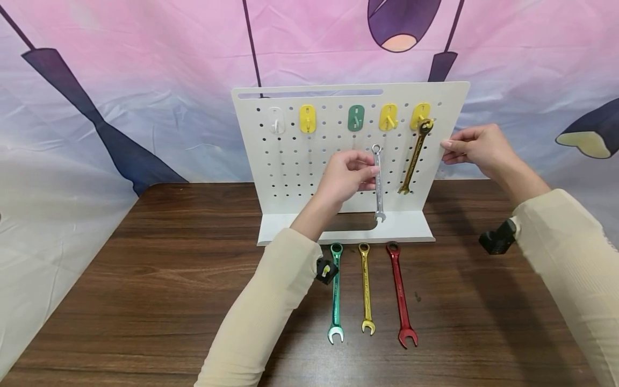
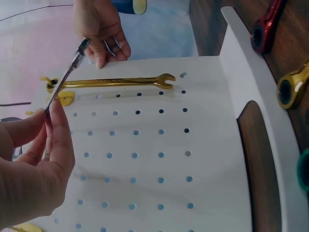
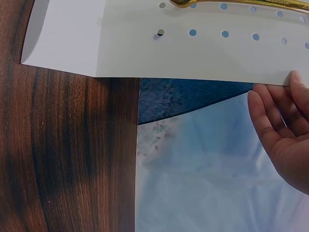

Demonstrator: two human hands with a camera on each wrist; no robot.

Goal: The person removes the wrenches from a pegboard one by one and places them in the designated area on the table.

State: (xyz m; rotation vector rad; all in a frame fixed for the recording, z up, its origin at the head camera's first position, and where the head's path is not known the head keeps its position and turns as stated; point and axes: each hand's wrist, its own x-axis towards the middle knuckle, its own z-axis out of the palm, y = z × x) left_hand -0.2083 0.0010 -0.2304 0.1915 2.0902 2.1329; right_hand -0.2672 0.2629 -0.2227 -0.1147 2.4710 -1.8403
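My left hand (image 1: 345, 174) pinches a silver combination wrench (image 1: 379, 185) between thumb and fingers. The wrench stands upright, ring end up, before a white pegboard (image 1: 329, 188). With thumb in front and fingers behind, my right hand (image 1: 483, 148) grips the board's right edge; the right wrist view shows this hand (image 3: 285, 121) there too. A gold wrench (image 1: 415, 158) hangs by its ring from the rightmost yellow hook (image 1: 420, 113). To its left are a yellow hook (image 1: 388, 117), a green hook (image 1: 356, 118), another yellow hook (image 1: 307, 119) and a white hook (image 1: 276, 120), all bare.
On the brown wooden table (image 1: 159, 279), in front of the board's base, lie a green wrench (image 1: 336, 293), a yellow wrench (image 1: 366, 287) and a red wrench (image 1: 400, 293), ring ends toward the board. Behind hangs a pink and blue cloth (image 1: 193, 107).
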